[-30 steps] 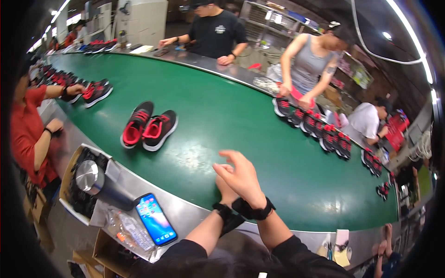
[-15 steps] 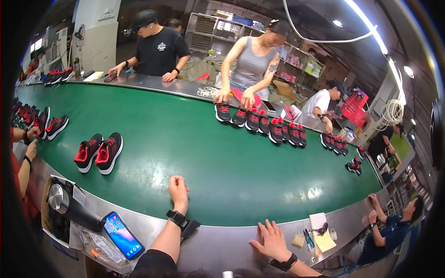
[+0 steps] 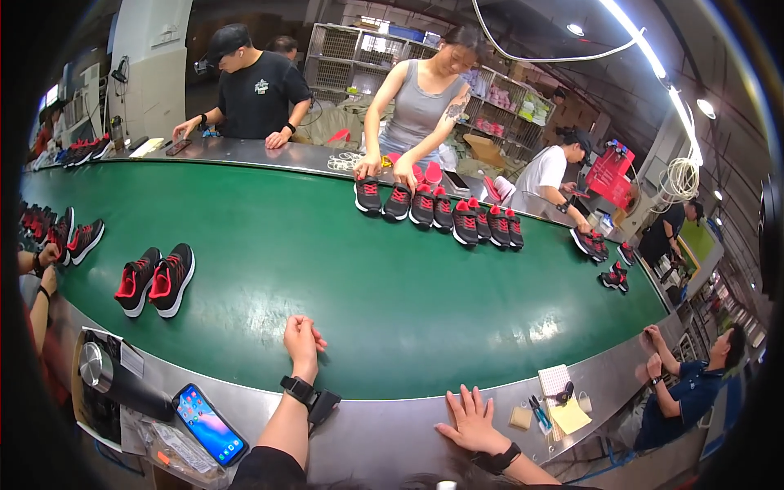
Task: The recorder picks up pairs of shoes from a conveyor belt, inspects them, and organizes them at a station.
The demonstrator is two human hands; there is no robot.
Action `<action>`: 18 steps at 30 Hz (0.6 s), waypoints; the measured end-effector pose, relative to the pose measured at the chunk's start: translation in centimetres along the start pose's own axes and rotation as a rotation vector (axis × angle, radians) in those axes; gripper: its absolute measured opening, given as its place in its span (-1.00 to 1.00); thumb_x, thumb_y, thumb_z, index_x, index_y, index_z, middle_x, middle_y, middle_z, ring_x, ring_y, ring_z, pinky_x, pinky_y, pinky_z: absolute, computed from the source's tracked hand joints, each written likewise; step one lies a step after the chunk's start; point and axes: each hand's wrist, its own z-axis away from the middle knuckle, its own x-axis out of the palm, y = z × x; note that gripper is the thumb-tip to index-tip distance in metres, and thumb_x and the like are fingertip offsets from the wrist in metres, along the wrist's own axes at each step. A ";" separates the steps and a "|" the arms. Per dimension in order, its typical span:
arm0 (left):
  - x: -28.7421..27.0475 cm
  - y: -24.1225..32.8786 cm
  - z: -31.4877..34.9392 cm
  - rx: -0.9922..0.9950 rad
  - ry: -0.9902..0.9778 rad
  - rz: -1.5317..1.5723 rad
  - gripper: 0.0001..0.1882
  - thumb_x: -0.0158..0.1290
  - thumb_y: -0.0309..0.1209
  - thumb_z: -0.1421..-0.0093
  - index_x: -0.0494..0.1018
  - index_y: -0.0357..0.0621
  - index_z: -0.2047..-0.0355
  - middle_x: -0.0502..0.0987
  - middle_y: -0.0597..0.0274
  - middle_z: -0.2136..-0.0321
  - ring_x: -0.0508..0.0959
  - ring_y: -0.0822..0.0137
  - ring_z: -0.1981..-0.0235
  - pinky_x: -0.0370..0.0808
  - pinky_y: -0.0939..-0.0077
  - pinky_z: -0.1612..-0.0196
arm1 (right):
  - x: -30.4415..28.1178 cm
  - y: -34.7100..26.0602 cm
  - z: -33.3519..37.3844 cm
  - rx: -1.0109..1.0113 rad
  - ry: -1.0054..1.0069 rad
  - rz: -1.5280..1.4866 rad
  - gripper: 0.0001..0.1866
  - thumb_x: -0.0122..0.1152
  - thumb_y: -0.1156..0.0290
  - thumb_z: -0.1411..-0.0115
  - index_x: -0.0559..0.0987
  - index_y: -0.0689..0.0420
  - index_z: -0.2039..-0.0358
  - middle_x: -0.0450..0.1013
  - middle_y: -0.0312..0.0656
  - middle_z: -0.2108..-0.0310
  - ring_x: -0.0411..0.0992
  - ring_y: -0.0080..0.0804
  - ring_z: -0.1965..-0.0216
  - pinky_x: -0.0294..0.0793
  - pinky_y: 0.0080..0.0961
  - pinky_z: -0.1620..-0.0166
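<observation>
My left hand hovers over the near part of the green conveyor belt, its fingers curled loosely in. Nothing shows in it. A black band and a dark strapped piece sit at that wrist. My right hand lies palm down on the metal edge, fingers spread and holding nothing. Left of my left hand, a pair of black sneakers with red lining and white soles stands on the belt. Across the belt, a row of black and red sneakers stands under a co-worker's hands.
A dark bottle and a phone lie by my left forearm. Near my right hand are a notepad, yellow paper and small blue-handled cutters. More sneakers stand at the far right; co-workers line the belt.
The whole view has shifted, so most things sit further left in the picture. A co-worker's hand at the far right now touches a sneaker, which is tilted. My hands keep nearly the same pose.
</observation>
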 end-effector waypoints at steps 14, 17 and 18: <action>0.2 -0.3 -0.1 -0.051 -0.005 -0.011 -0.92 -0.13 -0.44 -0.21 0.30 -0.17 0.40 0.34 0.28 0.69 0.38 0.44 0.82 0.25 0.64 0.81 | -0.9 -0.3 -0.1 0.079 -0.128 -0.011 -0.10 -0.09 -0.30 -0.12 -0.06 -0.08 -0.34 -0.28 0.07 -0.35 -0.43 0.15 -0.36 -0.46 0.28 -0.22; 0.4 -0.1 0.1 -0.058 -0.016 -0.013 -0.92 -0.13 -0.44 -0.21 0.30 -0.17 0.41 0.34 0.29 0.69 0.38 0.44 0.82 0.25 0.64 0.82 | -0.8 -0.1 0.0 0.093 -0.145 -0.027 -0.11 -0.11 -0.29 -0.14 -0.06 -0.10 -0.34 -0.29 0.07 -0.35 -0.44 0.15 -0.36 -0.48 0.28 -0.22; 0.4 -0.1 -0.1 -0.058 -0.017 -0.010 -0.92 -0.13 -0.44 -0.21 0.30 -0.17 0.41 0.34 0.29 0.69 0.38 0.44 0.82 0.25 0.64 0.82 | -0.7 -0.1 -0.1 0.097 -0.158 -0.022 -0.12 -0.11 -0.29 -0.14 -0.07 -0.11 -0.34 -0.30 0.07 -0.35 -0.44 0.14 -0.36 -0.48 0.27 -0.22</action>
